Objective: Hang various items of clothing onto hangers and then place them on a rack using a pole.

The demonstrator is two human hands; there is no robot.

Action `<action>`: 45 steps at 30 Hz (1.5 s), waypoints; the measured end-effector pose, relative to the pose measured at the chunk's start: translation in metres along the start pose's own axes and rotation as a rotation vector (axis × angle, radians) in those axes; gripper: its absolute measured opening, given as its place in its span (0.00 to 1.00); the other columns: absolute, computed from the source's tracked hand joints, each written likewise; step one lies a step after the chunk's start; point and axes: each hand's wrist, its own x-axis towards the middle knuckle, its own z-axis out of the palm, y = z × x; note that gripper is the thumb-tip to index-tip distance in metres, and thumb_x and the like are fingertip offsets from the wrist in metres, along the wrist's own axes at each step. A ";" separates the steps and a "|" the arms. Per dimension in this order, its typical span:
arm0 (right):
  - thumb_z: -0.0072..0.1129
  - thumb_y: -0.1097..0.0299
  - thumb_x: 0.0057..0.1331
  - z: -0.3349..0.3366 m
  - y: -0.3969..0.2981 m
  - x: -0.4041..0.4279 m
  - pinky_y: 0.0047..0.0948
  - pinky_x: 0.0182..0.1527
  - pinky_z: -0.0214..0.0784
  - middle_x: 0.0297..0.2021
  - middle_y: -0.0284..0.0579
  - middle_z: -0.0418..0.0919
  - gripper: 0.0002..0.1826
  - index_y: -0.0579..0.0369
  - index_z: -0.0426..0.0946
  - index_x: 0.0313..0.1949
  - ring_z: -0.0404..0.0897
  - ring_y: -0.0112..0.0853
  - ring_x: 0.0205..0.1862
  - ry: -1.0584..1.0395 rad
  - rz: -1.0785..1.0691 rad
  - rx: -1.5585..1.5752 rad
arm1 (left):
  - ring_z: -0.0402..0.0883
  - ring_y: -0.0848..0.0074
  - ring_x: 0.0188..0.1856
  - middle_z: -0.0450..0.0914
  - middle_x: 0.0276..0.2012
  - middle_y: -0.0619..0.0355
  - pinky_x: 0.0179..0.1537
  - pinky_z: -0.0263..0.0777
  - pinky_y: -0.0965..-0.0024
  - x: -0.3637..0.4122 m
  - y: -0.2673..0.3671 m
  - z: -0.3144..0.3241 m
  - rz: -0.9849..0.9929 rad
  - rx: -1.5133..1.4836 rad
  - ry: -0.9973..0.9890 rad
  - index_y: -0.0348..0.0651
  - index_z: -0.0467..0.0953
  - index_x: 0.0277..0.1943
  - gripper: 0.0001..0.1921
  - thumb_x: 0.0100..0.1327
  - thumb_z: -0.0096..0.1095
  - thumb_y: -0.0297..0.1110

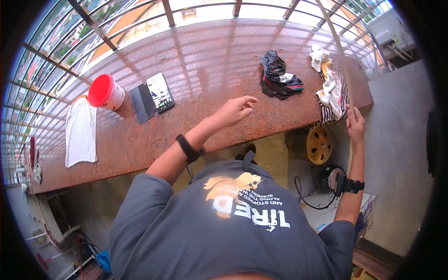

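Note:
My right hand (356,124) grips a long, thin, pale pole (340,52) near the table's right end. The pole rises past the far edge of the view, and its near end runs down along my forearm. Beside this hand lies a heap of cloths, a crumpled stained white cloth (330,92) over a black-and-white striped cloth (323,112). My left hand (236,111) hovers over the reddish stone tabletop (217,134), fingers loosely bent and holding nothing. Beyond it, to the right, is a bunched dark fabric item (278,78) with a red and green stripe.
On the left stand a white bucket with a red lid (106,91), a lit phone in a flip case (160,92) and a folded white cloth (81,134). Metal window bars (168,12) line the far edge. A yellow round object (319,145) and a black cable (311,206) lie below.

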 end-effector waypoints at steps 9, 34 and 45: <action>0.55 0.67 0.62 0.001 0.074 0.075 0.19 0.23 0.55 0.19 0.27 0.67 0.11 0.57 0.76 0.42 0.62 0.16 0.20 -0.098 -0.160 -0.214 | 0.63 0.53 0.58 0.65 0.55 0.41 0.58 0.59 0.60 0.108 -0.019 0.037 0.183 0.321 0.212 0.41 0.62 0.58 0.28 0.51 0.58 0.27; 0.56 0.72 0.55 0.146 0.099 0.380 0.37 0.41 0.66 0.34 0.43 0.76 0.11 0.51 0.75 0.39 0.75 0.40 0.38 -0.320 -0.879 -0.560 | 0.72 0.60 0.39 0.73 0.30 0.54 0.39 0.68 0.62 0.087 -0.016 0.095 -0.314 0.511 0.498 0.46 0.75 0.25 0.04 0.48 0.54 0.24; 0.59 0.64 0.54 0.132 0.122 0.370 0.41 0.53 0.59 0.48 0.49 0.71 0.28 0.49 0.65 0.55 0.68 0.43 0.52 0.005 -0.895 -0.806 | 0.71 0.61 0.43 0.73 0.34 0.54 0.45 0.66 0.61 0.078 -0.016 0.083 -0.349 0.358 0.416 0.45 0.76 0.30 0.05 0.48 0.57 0.25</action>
